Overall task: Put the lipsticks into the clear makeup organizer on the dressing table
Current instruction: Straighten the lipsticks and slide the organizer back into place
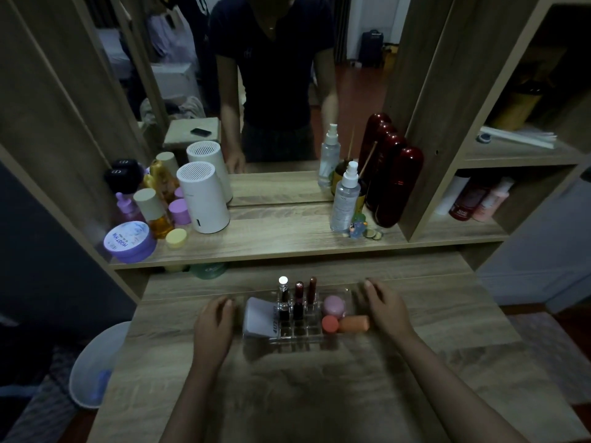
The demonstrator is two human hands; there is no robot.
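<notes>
I see the organizer (297, 330) sitting on the worktop (319, 394), straight ahead of me, with a hand at each end. My left hand (215, 324) rests beside its left wall, fingers loosely curled and holding nothing; whether it touches the plastic I cannot tell. My right hand (385, 310) lies at the right end, fingers spread flat, empty, close against the side.

Three lipsticks stand upright in the back row of the small slots: a silver-capped one (283, 297) on the left, a dark red one (298, 298) in the middle and a brownish one (312, 290) just right of it. The front slots look bare. A white card (259, 314) leans in the left compartment. In the right compartment sit a pink puff (334, 306), a coral sponge (329, 324) and an orange sponge (354, 323) lying on its side, near my right hand.
</notes>
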